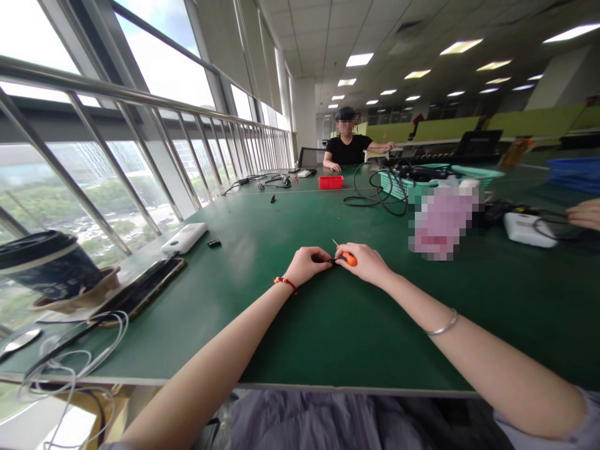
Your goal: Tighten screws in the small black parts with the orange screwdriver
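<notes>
Both my hands meet near the middle of the green table (328, 325). My right hand (368, 262) is closed around a small screwdriver with an orange handle (349, 258), its thin metal tip pointing up and left. My left hand (307, 264) is closed in a pinch on a small dark part (327, 260) right against the screwdriver. The part is too small to name. A red bead bracelet is on my left wrist and a silver bangle on my right forearm.
At the left lie a white power bank (184, 237), a phone (140, 294), a paper cup (47, 265), white cables (70, 356) and a small black piece (214, 242). Farther back are a red tray (330, 182), teal baskets (403, 184) with black cables, and a seated person (349, 147). Another person's hand (585, 214) shows at the right edge.
</notes>
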{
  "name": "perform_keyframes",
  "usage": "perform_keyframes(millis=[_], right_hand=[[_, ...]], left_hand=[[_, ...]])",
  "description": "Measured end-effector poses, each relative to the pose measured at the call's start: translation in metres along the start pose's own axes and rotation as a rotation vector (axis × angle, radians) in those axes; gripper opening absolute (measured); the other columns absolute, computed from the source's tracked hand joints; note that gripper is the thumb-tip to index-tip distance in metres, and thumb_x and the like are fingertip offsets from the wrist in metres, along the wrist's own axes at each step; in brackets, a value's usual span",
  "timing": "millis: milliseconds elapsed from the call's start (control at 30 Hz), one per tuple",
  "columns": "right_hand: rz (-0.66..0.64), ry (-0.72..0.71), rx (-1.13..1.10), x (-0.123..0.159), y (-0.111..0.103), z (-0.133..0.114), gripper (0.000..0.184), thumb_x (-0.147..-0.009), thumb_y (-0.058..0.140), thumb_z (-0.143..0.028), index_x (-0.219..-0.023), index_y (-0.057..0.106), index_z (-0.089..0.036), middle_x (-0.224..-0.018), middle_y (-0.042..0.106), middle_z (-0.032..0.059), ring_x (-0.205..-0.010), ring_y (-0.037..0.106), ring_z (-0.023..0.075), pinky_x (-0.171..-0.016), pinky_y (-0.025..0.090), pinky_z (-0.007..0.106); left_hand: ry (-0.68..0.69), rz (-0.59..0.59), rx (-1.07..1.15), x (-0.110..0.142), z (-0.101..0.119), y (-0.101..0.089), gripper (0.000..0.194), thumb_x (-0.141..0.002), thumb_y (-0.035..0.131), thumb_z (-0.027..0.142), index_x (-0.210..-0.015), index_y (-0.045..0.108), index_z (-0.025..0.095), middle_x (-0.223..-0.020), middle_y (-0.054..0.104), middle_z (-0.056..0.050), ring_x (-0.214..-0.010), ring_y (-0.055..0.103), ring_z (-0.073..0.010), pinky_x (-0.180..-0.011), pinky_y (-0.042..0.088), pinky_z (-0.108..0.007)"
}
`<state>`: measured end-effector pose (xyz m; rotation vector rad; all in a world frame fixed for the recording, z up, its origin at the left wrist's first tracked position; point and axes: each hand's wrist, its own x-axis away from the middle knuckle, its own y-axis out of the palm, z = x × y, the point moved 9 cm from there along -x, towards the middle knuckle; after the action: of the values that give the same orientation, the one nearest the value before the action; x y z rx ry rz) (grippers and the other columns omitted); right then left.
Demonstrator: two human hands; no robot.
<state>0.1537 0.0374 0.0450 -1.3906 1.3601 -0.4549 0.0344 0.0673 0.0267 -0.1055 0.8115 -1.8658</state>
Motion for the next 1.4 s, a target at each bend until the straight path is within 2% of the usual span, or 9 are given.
perform_keyframes(millis=[300, 533, 633, 800, 1000, 1200, 1300, 1333, 1400], right_hand=[[0.041, 0.006, -0.061, 0.001, -0.007, -0.002, 0.005, -0.074, 0.059, -0.030, -0.078, 0.062, -0.027, -0.086, 0.067, -0.0018, -0.076, 0.061, 0.0169, -0.058, 0.039, 0.024], [0.291, 0.126, -0.209, 0.003, -0.059, 0.008, 0.021, -0.074, 0.054, -0.029, -0.094, 0.051, -0.024, -0.078, 0.067, -0.0002, -0.065, 0.060, 0.0161, -0.059, 0.042, 0.026], [0.458, 0.160, -0.328, 0.012, -0.084, 0.006, 0.016, -0.069, 0.057, -0.031, -0.079, 0.049, -0.022, -0.070, 0.064, 0.0002, -0.059, 0.057, 0.0151, -0.055, 0.041, 0.025], [0.530, 0.029, -0.368, 0.022, -0.100, -0.021, 0.020, -0.073, 0.056, -0.039, -0.067, 0.049, -0.021, -0.056, 0.050, -0.0023, -0.050, 0.047, 0.0112, -0.052, 0.038, 0.023], [0.550, -0.019, -0.334, 0.028, -0.098, -0.037, 0.019, -0.072, 0.056, -0.034, -0.064, 0.046, -0.021, -0.058, 0.050, -0.0029, -0.050, 0.045, 0.0104, -0.053, 0.036, 0.023], [0.713, -0.001, -0.080, 0.030, -0.114, -0.020, 0.010, -0.073, 0.054, -0.029, -0.068, 0.050, -0.020, -0.071, 0.056, 0.0016, -0.064, 0.053, 0.0152, -0.060, 0.039, 0.026], [0.418, -0.073, 0.053, 0.009, -0.081, -0.010, 0.005, -0.071, 0.054, -0.022, -0.074, 0.057, -0.020, -0.089, 0.060, 0.0052, -0.081, 0.057, 0.0191, -0.073, 0.041, 0.030], [0.215, -0.064, 0.024, 0.002, -0.058, -0.003, 0.011, -0.074, 0.052, -0.021, -0.083, 0.058, -0.021, -0.087, 0.062, 0.0041, -0.077, 0.058, 0.0176, -0.071, 0.042, 0.029], [0.067, -0.066, 0.001, -0.003, -0.032, 0.005, 0.014, -0.075, 0.053, -0.023, -0.087, 0.061, -0.022, -0.079, 0.065, 0.0017, -0.069, 0.059, 0.0161, -0.061, 0.042, 0.025]], left_hand=[[-0.017, -0.007, 0.049, 0.000, -0.003, 0.000, 0.016, -0.066, 0.068, 0.024, -0.077, 0.070, 0.013, -0.077, 0.071, -0.006, -0.072, 0.064, -0.0158, -0.073, 0.052, -0.027], [-0.051, -0.011, 0.061, -0.001, -0.004, 0.001, 0.016, -0.065, 0.069, 0.024, -0.076, 0.070, 0.012, -0.077, 0.071, -0.006, -0.071, 0.064, -0.0159, -0.073, 0.052, -0.028], [-0.049, -0.016, 0.068, -0.001, -0.003, 0.002, 0.015, -0.064, 0.070, 0.023, -0.075, 0.070, 0.013, -0.077, 0.071, -0.006, -0.071, 0.064, -0.0156, -0.073, 0.052, -0.027], [-0.060, -0.025, 0.073, 0.000, -0.003, 0.003, 0.016, -0.064, 0.069, 0.023, -0.076, 0.070, 0.012, -0.076, 0.070, -0.006, -0.070, 0.063, -0.0151, -0.071, 0.052, -0.026], [-0.063, -0.002, 0.062, -0.001, -0.004, 0.003, 0.017, -0.063, 0.070, 0.024, -0.076, 0.070, 0.011, -0.075, 0.070, -0.006, -0.068, 0.062, -0.0148, -0.069, 0.051, -0.026], [-0.064, -0.018, 0.072, -0.001, -0.003, 0.005, 0.018, -0.063, 0.070, 0.024, -0.076, 0.070, 0.012, -0.075, 0.070, -0.006, -0.068, 0.063, -0.0152, -0.070, 0.051, -0.027], [-0.053, -0.024, 0.086, -0.002, -0.003, 0.006, 0.019, -0.062, 0.071, 0.025, -0.075, 0.070, 0.011, -0.074, 0.070, -0.006, -0.067, 0.062, -0.0146, -0.069, 0.051, -0.027], [-0.049, -0.027, 0.090, -0.002, -0.003, 0.006, 0.019, -0.062, 0.071, 0.025, -0.075, 0.070, 0.011, -0.074, 0.070, -0.006, -0.067, 0.062, -0.0143, -0.069, 0.051, -0.026], [-0.040, -0.031, 0.093, -0.002, -0.003, 0.006, 0.019, -0.063, 0.071, 0.025, -0.075, 0.070, 0.011, -0.073, 0.070, -0.006, -0.066, 0.062, -0.0139, -0.069, 0.051, -0.026]])
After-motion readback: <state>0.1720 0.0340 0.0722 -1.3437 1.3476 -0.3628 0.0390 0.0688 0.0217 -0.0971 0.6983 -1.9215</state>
